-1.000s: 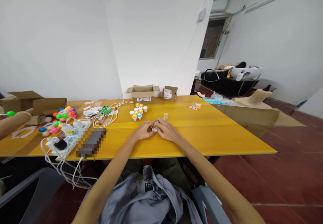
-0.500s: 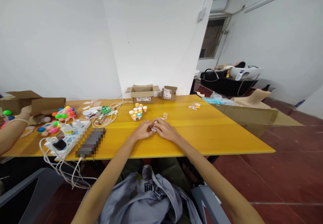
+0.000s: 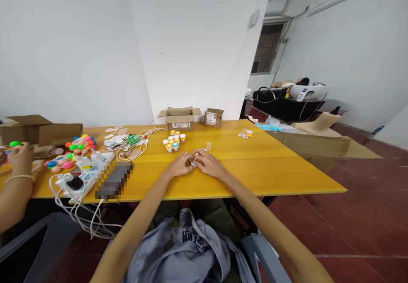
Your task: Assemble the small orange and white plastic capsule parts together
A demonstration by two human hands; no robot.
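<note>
My left hand point(image 3: 181, 164) and my right hand point(image 3: 206, 163) meet fingertip to fingertip low over the table. Both have curled fingers pinched around something small and whitish, too small to name. Just beyond my right hand stands a small clear cup-like piece point(image 3: 208, 145), with white bits beside it. Ahead of my left hand is a cluster of small white containers point(image 3: 174, 140) with orange lids, one of them with a teal lid point(image 3: 175, 145).
An open cardboard box point(image 3: 180, 119) and a smaller one point(image 3: 213, 117) stand by the wall. White bits point(image 3: 245, 135) lie at the right. Left are a power strip point(image 3: 92, 168), a blurred-out dark device point(image 3: 114, 180), colourful balls point(image 3: 80, 143) and another person's hand point(image 3: 21, 159).
My hands stay nearly in place with only slight finger motion. At the left, the other person's hand has drawn back from the cardboard box toward the table edge, near a green ball.
</note>
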